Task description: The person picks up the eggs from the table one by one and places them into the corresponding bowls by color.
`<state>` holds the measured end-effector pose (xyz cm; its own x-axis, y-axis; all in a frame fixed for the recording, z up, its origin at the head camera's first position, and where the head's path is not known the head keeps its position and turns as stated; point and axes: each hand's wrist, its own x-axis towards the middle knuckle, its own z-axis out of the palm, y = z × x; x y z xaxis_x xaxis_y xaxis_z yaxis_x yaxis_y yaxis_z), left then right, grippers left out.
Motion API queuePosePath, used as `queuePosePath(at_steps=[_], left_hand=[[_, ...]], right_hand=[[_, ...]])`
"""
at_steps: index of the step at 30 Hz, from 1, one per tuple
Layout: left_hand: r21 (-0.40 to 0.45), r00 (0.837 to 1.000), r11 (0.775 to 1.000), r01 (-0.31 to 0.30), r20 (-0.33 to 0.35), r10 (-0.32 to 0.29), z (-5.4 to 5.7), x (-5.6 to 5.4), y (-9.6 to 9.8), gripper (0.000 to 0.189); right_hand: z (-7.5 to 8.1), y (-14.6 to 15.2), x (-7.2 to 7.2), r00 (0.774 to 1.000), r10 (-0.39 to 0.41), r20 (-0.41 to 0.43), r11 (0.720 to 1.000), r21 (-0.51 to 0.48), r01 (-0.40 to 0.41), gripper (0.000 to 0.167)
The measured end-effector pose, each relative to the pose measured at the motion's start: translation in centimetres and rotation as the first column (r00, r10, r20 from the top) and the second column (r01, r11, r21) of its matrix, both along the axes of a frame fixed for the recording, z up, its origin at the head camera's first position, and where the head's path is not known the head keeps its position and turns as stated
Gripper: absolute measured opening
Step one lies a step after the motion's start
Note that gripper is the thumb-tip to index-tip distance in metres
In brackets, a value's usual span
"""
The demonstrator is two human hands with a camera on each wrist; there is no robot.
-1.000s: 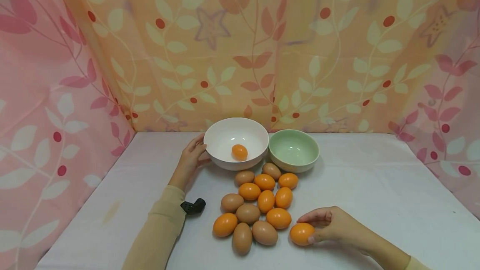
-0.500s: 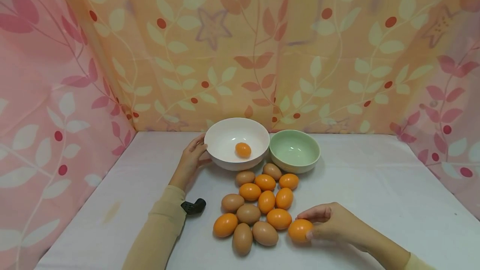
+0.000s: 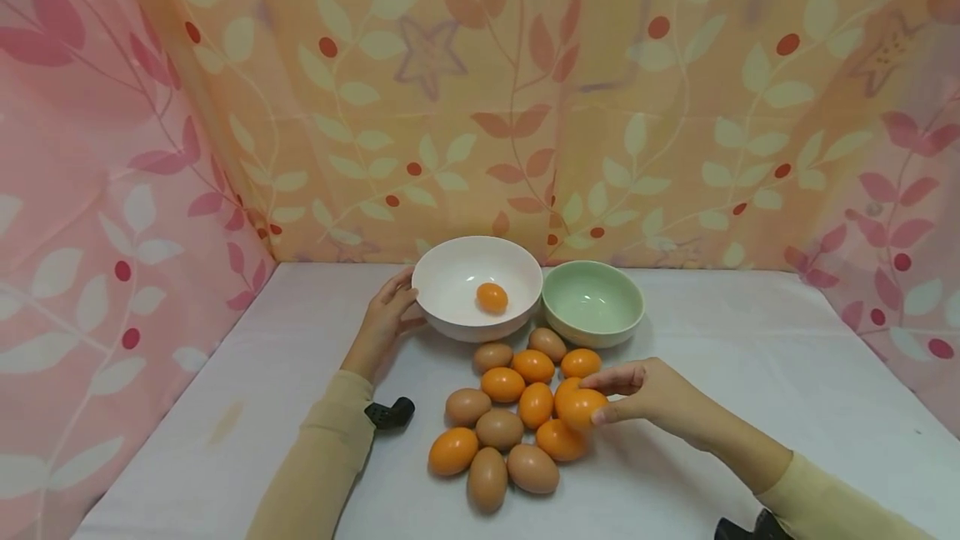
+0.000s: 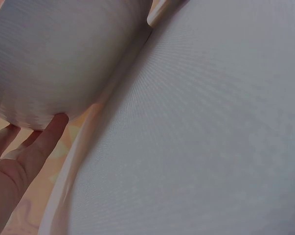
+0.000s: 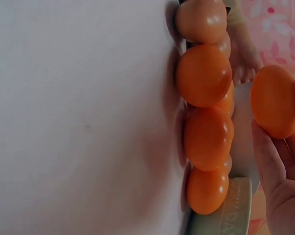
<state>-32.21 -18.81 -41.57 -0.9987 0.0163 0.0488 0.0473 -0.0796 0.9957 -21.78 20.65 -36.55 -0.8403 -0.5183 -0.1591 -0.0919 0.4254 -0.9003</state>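
Observation:
My right hand (image 3: 675,398) pinches an orange egg (image 3: 582,410) between thumb and fingers. In the right wrist view this egg (image 5: 275,102) is lifted off the table, above the other eggs. Below it lies a cluster of orange eggs (image 3: 503,385) and brown eggs (image 3: 499,429), one orange egg partly hidden behind the held one. On the left, my left hand (image 3: 384,319) rests its fingers against the outer side of a white bowl (image 3: 450,290); the left wrist view shows the fingertips touching the bowl's wall (image 4: 64,63). A single orange egg (image 3: 492,297) lies inside that bowl.
A light green bowl (image 3: 592,298) stands right beside the white bowl, behind the eggs. White cloth covers the table (image 3: 735,340). Patterned curtains (image 3: 480,107) close off the back and both sides. A black device (image 3: 390,413) sits at the left wrist.
My right hand has raised the orange egg from the table's front and carried it back and left over the cluster. The egg in the white bowl has rolled slightly right. My left hand stays put.

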Motion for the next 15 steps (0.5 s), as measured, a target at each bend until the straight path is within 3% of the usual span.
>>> queuePosePath(at_steps=[15], left_hand=[[0.022,1.0,1.0,-0.014,-0.004,0.014,-0.1,0.0,0.1,0.052]], right_hand=[[2.2,-3.1,-3.6,1.0,-0.013,-0.027,0.999,-0.032,0.012,0.047]])
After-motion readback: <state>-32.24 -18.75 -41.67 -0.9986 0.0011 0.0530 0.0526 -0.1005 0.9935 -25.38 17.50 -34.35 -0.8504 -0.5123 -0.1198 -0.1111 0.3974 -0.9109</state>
